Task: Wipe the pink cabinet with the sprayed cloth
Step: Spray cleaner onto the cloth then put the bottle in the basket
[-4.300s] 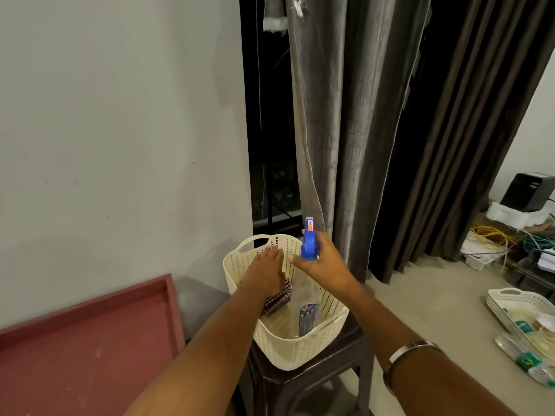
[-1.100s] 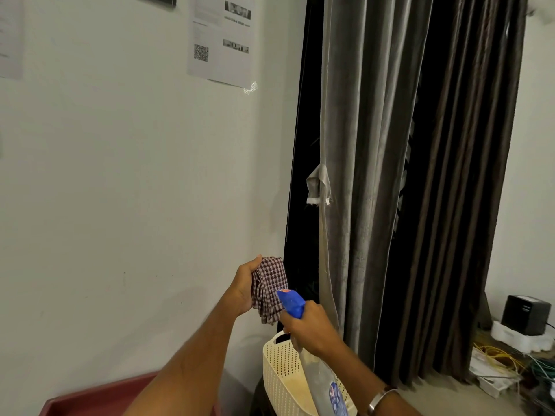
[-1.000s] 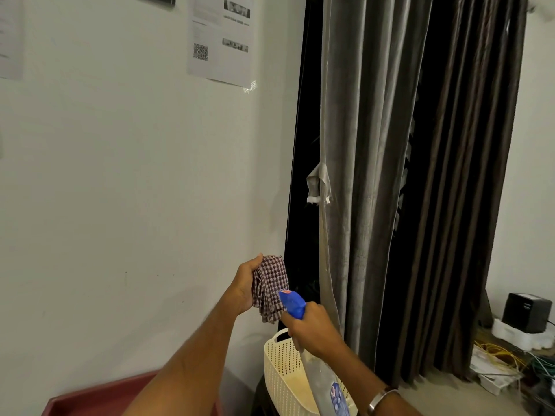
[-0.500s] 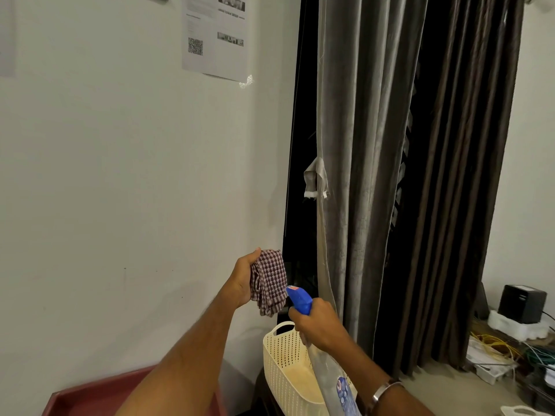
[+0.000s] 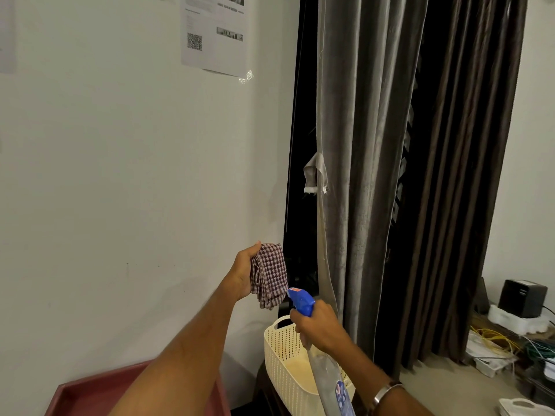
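Note:
My left hand (image 5: 244, 273) holds up a folded red-and-white checked cloth (image 5: 270, 277) in front of the wall, the cloth hanging from the fingers. My right hand (image 5: 315, 328) grips a clear spray bottle (image 5: 330, 382) by its neck, its blue nozzle head (image 5: 301, 301) pointing up and left at the cloth from close range. The pink cabinet (image 5: 90, 394) shows only as a top corner at the bottom left, under my left forearm.
A cream perforated basket (image 5: 279, 355) sits on a dark stool (image 5: 264, 394) below my hands. Grey and dark curtains (image 5: 390, 175) hang to the right. Papers (image 5: 214, 34) are stuck on the white wall. A black box (image 5: 522, 298) and cables (image 5: 492, 340) lie at the right.
Since 4.3 s ago both hands lifted the cloth and the bottle out of the basket. In the last second the view shifted slightly and the nozzle stayed aimed at the cloth.

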A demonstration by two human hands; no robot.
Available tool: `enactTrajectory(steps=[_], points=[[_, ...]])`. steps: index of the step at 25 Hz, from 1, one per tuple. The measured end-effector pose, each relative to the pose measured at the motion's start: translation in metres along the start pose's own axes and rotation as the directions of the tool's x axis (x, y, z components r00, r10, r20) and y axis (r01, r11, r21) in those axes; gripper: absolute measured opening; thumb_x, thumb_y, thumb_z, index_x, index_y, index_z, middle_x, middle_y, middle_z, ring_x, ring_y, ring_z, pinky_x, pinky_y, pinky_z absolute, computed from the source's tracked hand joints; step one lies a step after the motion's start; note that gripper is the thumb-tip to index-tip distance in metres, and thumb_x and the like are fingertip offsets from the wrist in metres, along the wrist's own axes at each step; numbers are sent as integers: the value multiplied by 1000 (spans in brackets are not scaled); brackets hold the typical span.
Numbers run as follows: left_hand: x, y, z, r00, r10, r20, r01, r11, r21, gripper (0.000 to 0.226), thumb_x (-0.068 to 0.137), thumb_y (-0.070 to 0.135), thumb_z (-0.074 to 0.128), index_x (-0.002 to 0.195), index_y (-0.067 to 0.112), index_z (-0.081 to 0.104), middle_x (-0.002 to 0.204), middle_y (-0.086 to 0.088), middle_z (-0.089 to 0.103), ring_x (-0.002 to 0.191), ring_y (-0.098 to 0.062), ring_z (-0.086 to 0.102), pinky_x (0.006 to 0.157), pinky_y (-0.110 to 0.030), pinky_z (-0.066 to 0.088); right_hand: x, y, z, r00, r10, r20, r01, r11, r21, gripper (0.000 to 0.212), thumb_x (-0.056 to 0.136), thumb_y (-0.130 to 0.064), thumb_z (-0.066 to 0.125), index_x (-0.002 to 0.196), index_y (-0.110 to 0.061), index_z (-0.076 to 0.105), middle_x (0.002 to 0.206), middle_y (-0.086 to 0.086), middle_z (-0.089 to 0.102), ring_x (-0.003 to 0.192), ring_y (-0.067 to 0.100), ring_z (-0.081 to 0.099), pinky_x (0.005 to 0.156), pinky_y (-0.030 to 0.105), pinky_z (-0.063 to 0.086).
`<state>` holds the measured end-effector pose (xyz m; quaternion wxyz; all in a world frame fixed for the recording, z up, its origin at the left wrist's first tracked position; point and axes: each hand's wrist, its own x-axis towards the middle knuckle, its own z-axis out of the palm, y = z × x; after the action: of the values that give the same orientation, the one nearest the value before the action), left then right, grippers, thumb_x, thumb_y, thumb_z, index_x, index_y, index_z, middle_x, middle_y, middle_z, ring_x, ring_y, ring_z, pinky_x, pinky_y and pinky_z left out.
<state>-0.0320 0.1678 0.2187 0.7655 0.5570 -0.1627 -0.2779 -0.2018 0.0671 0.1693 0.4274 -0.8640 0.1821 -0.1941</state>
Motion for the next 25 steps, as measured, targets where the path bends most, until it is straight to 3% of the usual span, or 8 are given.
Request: enactTrajectory(steps=[7, 12, 17, 21, 25], points=[[-1, -2, 1, 1000, -1, -5, 1, 1000, 15, 52, 94, 51, 44, 114, 7, 64, 113, -18, 67, 101, -33, 60, 91, -46, 45, 0, 8, -8, 1000, -17, -6, 16, 999, -42, 15, 87, -26, 60, 77, -22, 50, 68, 3, 54, 60, 11, 53, 62, 23, 48], [0, -1, 0, 1000, -1, -19, 2, 1000, 22, 57, 92, 53, 45, 119, 6, 62, 116, -19, 66, 106, -35, 60, 90, -47, 46, -2, 12, 6, 997, 22, 69, -18, 998, -61, 21, 85, -32, 60, 95, -14, 55, 78, 5, 59, 63, 11, 58, 63, 21, 49], [-3, -1, 0, 1000, 4, -22, -3, 999, 32, 56, 92, 54, 45, 115, 6, 65, 112, -18, 67, 101, -33, 61, 93, -48, 45, -3, 13, 18, 995, 37, 91, -27, 995, -101, 25, 83, -37, 59, 92, -15, 56, 71, 3, 56, 59, 10, 57, 66, 25, 51], [-4, -3, -1, 999, 10, -38, -9, 999, 41, 59, 90, 54, 48, 117, 5, 64, 115, -20, 67, 106, -36, 61, 95, -49, 46, -5, -5, 11, 999, -15, 47, 15, 1000, -5, 21, 85, -30, 60, 92, -11, 55, 70, 3, 54, 56, 9, 53, 56, 18, 46], [-5, -9, 3, 1000, 1, -28, 0, 999, 43, 58, 92, 52, 46, 117, 4, 64, 113, -20, 68, 98, -33, 63, 89, -44, 50, -6, -29, 9, 995, -79, 56, 76, 996, 50, 13, 86, -25, 58, 84, -13, 53, 67, 3, 53, 61, 13, 55, 61, 21, 48]])
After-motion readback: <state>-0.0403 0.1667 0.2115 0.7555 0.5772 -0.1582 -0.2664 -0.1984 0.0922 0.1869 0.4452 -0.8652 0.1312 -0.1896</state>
